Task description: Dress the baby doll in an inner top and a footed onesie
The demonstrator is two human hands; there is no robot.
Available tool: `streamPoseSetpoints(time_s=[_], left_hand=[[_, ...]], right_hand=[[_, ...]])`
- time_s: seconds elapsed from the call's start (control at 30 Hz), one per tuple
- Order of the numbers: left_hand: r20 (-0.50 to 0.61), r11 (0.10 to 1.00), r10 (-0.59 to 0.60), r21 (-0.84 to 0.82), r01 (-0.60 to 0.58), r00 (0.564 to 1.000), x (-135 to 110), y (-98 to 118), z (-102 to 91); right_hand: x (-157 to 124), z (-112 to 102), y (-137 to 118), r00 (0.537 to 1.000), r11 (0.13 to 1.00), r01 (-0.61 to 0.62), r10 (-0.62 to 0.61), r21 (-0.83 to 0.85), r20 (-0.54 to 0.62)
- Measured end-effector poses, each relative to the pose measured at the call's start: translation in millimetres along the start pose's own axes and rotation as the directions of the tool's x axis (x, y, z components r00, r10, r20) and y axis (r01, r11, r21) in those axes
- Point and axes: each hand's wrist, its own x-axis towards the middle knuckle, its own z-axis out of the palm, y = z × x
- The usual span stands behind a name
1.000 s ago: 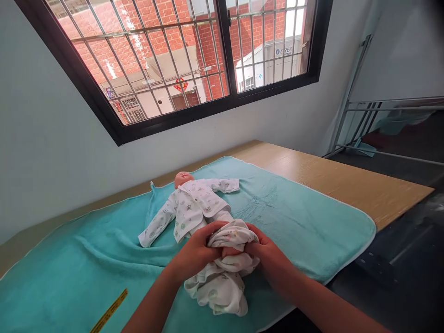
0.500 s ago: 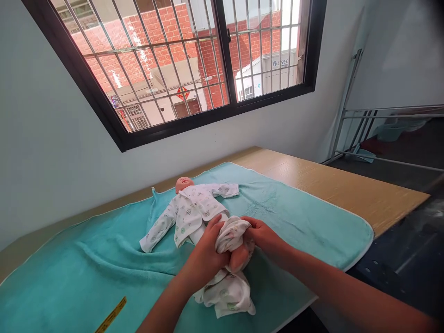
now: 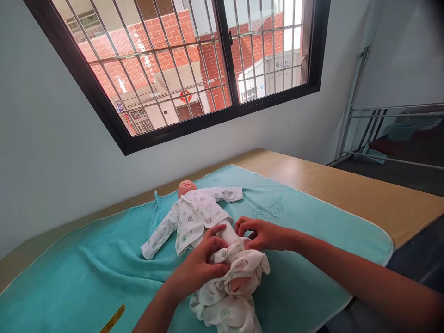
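And the hands have parted over the last half second, baring a white upper leg (image 3: 229, 232) between left hand (image 3: 199, 261) and right hand (image 3: 263, 234)! Table (image 3: 347, 189) at right, turquoise blanket (image 3: 333, 231) across it, the doll (image 3: 186, 188) lying mid-frame. Jacket (image 3: 197, 215) on, sleeves outspread; the printed cloth (image 3: 222, 312), bottom centre, is bunched round the lower legs, not yet at the waist. Left fingers spread, thumb on cloth; right fingers curled at its upper edge, whether pinching I can't tell.
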Motion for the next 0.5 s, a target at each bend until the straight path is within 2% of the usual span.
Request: streamPoseSetpoints(time_s=[0.1,0.23,0.3,0.4,0.5], left_hand=[[-0.079,0.993,0.028,0.119,-0.018,0.997,3,-2,4.6],[-0.197,0.967,0.121,0.243,-0.071,0.973,13,-11,16.3],[-0.249,0.961,0.148,0.263,-0.08,0.957,17,-17,20.9],[-0.3,0.937,0.123,0.349,-0.011,0.946,24,-19,22.8],[-0.323,0.832,0.099,0.546,0.099,0.941,31,-16,18.6]], right_hand=[[-3,-8,-8,0.997,0.994,0.059,-0.054,-0.088,0.061],[-6,-9,-8,0.987,0.988,0.126,-0.115,-0.09,0.115],[-4,-7,-2,0.985,0.986,0.145,-0.136,-0.087,0.104],[2,-3,9,0.985,0.977,0.175,-0.172,-0.12,0.032],[11,-2,16,0.975,0.954,0.213,-0.221,-0.211,-0.014]])
